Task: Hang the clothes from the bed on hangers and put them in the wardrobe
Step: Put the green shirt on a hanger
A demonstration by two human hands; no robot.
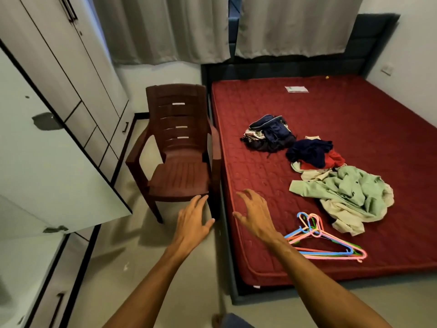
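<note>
Head cam: wardrobe (59, 67) on my left, can't see inside it. Clothes (314, 151) lie in heaps on the red mattress (343, 107), with plastic hangers (326, 243) just beside the green shirt (347, 192). Brown chair (179, 166) next to the bed. My left hand (191, 221) and right hand (255, 214) hover, fingers spread loose, holding nothing

Bare mattress (354, 110) lies open around the clothes (340, 192); a chair (179, 147) crowds its near-left edge.
</note>
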